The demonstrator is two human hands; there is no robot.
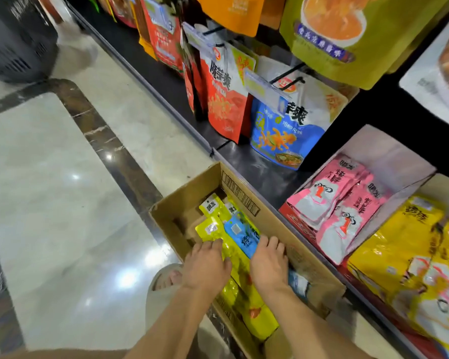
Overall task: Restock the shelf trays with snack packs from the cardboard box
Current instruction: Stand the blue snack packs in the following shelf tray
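Note:
An open cardboard box [189,200] stands on the floor against the shelf base. Inside lie yellow-green snack packs [210,229] and a blue pack [240,234]. Both my hands reach down into the box. My left hand [206,265] rests on the yellow-green packs, its fingers bent over them. My right hand [268,263] lies on the blue pack, fingers spread forward over its near end. On the bottom shelf a tray [389,151] holds pink packs [332,203], and beside it to the right sit yellow packs [410,244].
Large pouches hang on hooks above the shelf: red [226,99], blue [283,136], green [347,35]. The polished marble floor [49,177] stretches to the left. A dark crate [16,42] stands at the far left. My sandalled foot [166,278] is beside the box.

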